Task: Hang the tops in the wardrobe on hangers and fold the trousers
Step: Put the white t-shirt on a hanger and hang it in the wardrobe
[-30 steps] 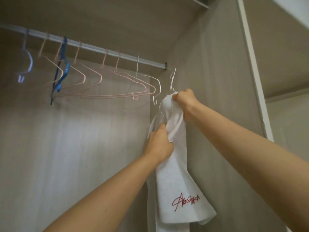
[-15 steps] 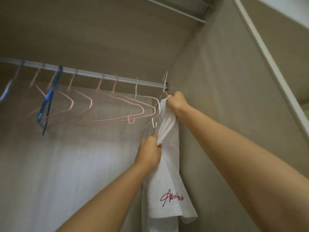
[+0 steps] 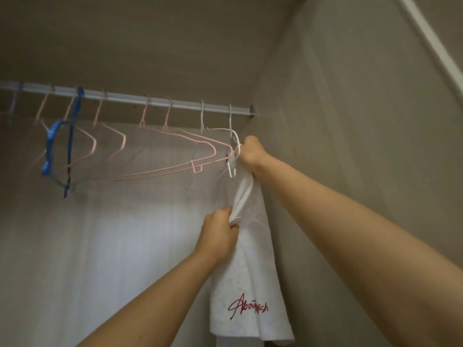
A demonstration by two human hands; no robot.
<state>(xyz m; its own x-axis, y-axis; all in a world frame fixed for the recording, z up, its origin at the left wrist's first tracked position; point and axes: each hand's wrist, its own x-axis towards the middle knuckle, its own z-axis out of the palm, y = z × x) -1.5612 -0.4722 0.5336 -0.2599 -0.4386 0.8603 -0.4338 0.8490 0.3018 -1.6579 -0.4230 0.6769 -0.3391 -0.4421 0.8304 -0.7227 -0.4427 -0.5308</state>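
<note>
Up at the silver metal wardrobe rail, my right hand was clamped round the top of the white cotton top with red script lettering, by its white wire hanger. My left hand pinched a fold lower down. The top hung by the right wall, beside pink wire hangers.

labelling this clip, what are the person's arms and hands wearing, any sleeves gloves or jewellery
The left forearm and right forearm are bare to the frame edge, no sleeve in view. The left hand and right hand are ungloved; no ring, watch or bracelet shows.
</note>
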